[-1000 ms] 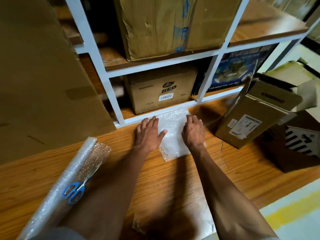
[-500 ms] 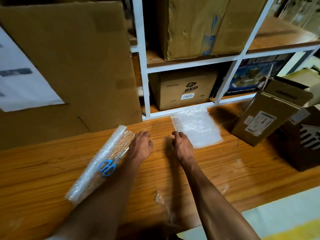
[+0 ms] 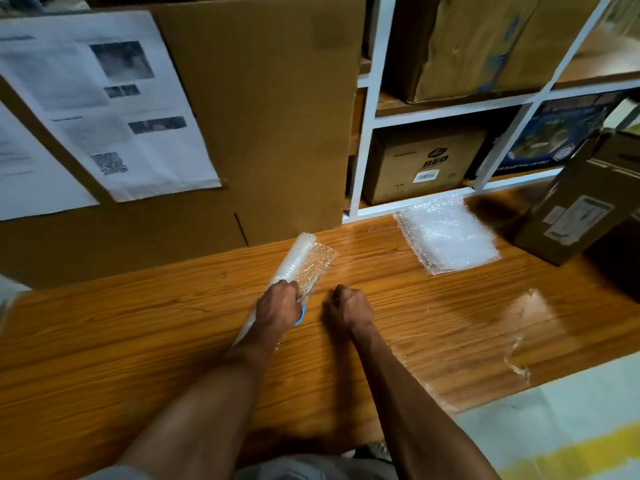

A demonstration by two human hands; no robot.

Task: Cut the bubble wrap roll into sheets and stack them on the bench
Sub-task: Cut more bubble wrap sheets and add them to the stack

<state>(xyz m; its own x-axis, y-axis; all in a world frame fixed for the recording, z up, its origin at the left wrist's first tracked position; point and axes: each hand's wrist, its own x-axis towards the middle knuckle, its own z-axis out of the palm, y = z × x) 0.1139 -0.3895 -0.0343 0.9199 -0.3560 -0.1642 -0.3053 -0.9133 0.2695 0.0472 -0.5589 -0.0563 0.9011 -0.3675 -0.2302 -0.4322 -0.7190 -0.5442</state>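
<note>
The bubble wrap roll (image 3: 294, 261) lies slanted on the wooden bench (image 3: 138, 323), a loose flap unrolled on its right side. My left hand (image 3: 280, 306) sits on the roll's middle with fingers curled over it. It covers the scissors, of which only a blue handle (image 3: 302, 315) and a bit of blade show. Just right of the roll, my right hand (image 3: 348, 310) hovers low over the bench with fingers curled and nothing visible in them. A stack of cut sheets (image 3: 446, 233) lies flat at the back right, by the white shelf frame.
A large cardboard panel (image 3: 270, 116) with taped papers leans behind the roll. White shelving (image 3: 363, 133) holds boxes. A tilted carton (image 3: 581, 209) stands right of the stack. Clear plastic scraps (image 3: 519, 362) lie near the bench's front right edge.
Both hands left the sheet stack and moved left to the roll. My left hand now lies on the roll over the scissors. My right hand curled beside it.
</note>
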